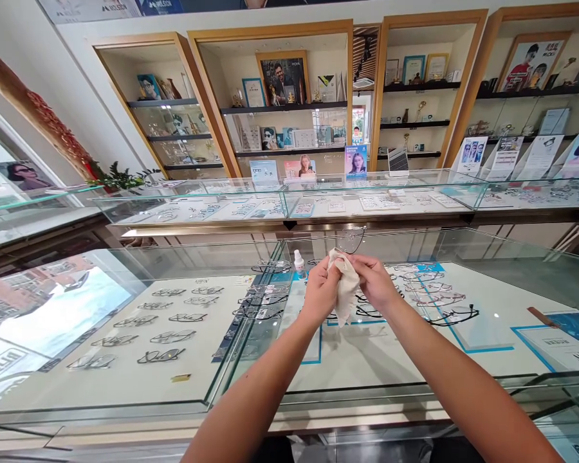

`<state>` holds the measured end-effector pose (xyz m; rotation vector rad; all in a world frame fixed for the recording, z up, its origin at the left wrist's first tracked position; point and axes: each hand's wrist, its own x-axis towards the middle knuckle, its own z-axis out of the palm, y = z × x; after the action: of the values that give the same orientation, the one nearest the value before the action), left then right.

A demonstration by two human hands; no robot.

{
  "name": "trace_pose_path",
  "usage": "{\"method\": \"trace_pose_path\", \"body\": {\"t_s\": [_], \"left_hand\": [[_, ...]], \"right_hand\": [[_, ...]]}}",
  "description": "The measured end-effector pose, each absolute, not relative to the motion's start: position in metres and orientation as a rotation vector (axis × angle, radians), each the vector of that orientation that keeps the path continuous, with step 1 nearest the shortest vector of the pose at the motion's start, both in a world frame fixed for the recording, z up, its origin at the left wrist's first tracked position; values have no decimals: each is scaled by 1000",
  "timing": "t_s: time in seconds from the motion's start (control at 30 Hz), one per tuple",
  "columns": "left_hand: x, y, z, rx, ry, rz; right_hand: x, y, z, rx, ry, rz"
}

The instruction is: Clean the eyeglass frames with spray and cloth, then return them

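Observation:
My left hand [320,289] is closed on a cream cleaning cloth [348,286], which is bunched up at the top and hangs down between my hands. My right hand [375,280] is closed beside it, its fingertips pinching a pair of thin-framed eyeglasses [352,239] at the cloth's edge. One lens rim shows above the fingers; the rest of the frame is hidden by the cloth and my hands. Just left of the hands, a small white spray bottle [299,265] stands on the glass counter. Several dark-framed eyeglasses [260,312] lie nearby to the left.
A glass display case [193,386] spans the front, holding rows of eyeglasses [166,355]. Further right lie more eyeglasses [453,315] and a blue-edged card [552,344]. Behind runs a second glass counter [390,218] with standing advertising cards [356,162], then wall shelves.

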<state>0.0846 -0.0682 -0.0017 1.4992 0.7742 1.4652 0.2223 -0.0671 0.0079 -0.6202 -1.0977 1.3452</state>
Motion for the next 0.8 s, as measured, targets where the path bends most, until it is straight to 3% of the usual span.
{"method": "trace_pose_path", "body": {"t_s": [0.33,0.67,0.8], "left_hand": [[75,-65,-1,1567,493,1111],[83,-77,0,1505,778,1491],[77,-73,-1,1606,787,1458]], "right_hand": [[230,-63,15,-550,-936,1400],[223,-69,9,-546,-975,1462],[225,-67,11,-565,-972,1503]]}}
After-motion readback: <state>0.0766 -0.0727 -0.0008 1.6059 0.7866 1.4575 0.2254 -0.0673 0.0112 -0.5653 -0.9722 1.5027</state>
